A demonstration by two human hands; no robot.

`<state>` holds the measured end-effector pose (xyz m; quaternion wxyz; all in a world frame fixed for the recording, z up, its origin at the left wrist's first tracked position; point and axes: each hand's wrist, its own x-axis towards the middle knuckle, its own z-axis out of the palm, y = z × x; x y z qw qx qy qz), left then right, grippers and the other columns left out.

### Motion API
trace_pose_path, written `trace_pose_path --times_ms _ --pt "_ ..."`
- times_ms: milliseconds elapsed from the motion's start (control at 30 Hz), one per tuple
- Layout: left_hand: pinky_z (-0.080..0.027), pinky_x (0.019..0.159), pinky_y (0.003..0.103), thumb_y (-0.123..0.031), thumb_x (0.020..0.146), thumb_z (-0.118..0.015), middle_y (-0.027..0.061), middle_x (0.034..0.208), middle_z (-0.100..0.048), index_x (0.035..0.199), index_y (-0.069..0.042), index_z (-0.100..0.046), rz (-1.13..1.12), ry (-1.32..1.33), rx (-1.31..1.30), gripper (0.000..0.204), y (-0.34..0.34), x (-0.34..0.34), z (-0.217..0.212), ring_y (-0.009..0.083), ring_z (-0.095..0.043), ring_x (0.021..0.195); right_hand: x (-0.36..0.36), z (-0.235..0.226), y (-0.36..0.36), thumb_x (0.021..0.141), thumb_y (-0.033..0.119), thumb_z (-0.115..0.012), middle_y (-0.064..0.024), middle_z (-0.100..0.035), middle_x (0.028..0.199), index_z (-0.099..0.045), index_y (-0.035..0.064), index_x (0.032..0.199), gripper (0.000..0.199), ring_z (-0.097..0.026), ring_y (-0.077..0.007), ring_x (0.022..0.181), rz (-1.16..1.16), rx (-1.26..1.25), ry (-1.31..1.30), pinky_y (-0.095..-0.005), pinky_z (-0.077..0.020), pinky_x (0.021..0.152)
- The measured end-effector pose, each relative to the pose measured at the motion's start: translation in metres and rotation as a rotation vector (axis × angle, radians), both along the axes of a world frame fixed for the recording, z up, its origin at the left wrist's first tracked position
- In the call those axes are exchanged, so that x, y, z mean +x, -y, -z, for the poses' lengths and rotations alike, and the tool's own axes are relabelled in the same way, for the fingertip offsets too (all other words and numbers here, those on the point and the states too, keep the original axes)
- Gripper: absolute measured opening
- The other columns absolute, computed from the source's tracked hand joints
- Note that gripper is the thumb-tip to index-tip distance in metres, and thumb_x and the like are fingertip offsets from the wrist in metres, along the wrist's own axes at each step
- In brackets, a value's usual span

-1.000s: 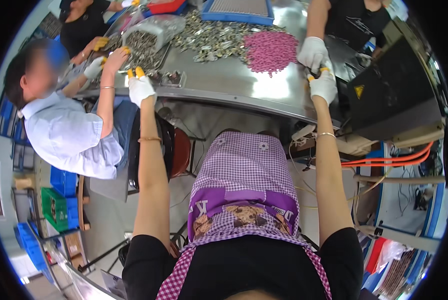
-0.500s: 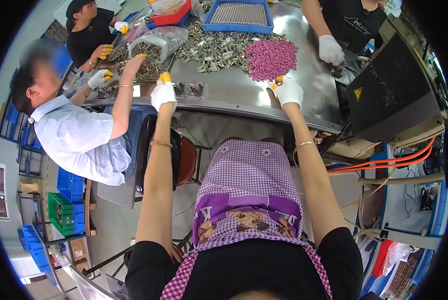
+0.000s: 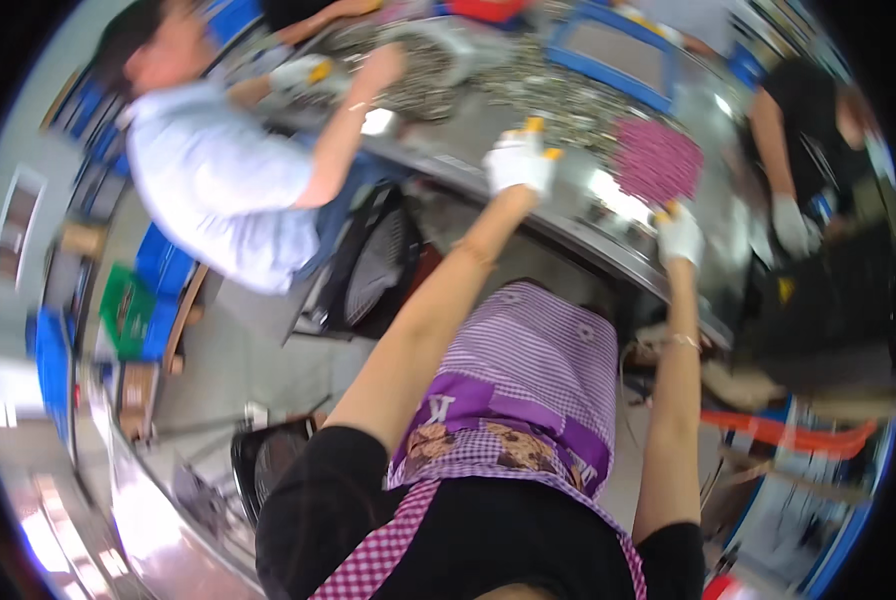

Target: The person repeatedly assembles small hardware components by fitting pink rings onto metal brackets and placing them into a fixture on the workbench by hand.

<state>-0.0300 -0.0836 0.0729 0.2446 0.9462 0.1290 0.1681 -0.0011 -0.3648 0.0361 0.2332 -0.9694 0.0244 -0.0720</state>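
My left hand (image 3: 520, 165), in a white glove with yellow fingertips, is over the near edge of the metal table, just short of a spread of small metal pieces (image 3: 543, 90). Its thumb and forefinger stand apart, and nothing shows between them. Beside the near side of a heap of small pink rings (image 3: 658, 160) is my right hand (image 3: 679, 238), gloved the same way. Its fingers draw together at the tips; blur hides what they may hold.
A blue tray (image 3: 560, 50) with rows of parts stands behind the metal pieces. At my left a person in a light shirt (image 3: 223, 180) handles metal parts. Another person in black (image 3: 818, 130) is across at the right, by a dark machine (image 3: 818, 320). A black chair (image 3: 368, 265) stands left.
The view has turned, so the table now slants down to the right. My left hand has moved rightward along the table edge, closer to my right hand, which stays by the pink rings.
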Motion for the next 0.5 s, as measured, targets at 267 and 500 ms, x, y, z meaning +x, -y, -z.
trace_pose_path --times_ms 267,500 --pt "-0.043 0.062 0.040 -0.020 0.071 -0.062 0.0115 0.077 -0.060 0.074 -0.013 -0.068 -0.255 0.221 0.132 0.010 -0.013 0.033 0.044 0.0295 -0.057 0.069 -0.032 0.007 0.038 0.084 0.030 -0.057 -0.0095 -0.069 0.098 -0.067 0.0073 0.104 0.031 -0.064 -0.0276 0.086 -0.297 -0.002 -0.029 -0.0347 -0.0488 0.077" --pt "-0.039 0.061 0.039 -0.022 0.070 -0.068 0.0102 0.077 -0.061 0.074 -0.013 -0.067 -0.328 0.260 -0.093 0.010 -0.014 0.057 0.059 0.0286 -0.055 0.065 -0.029 0.005 0.043 0.089 0.034 -0.056 -0.0090 -0.069 0.097 -0.066 0.0051 0.107 0.035 -0.064 -0.0240 0.084 -0.105 -0.087 0.039 -0.0304 -0.0482 0.076"
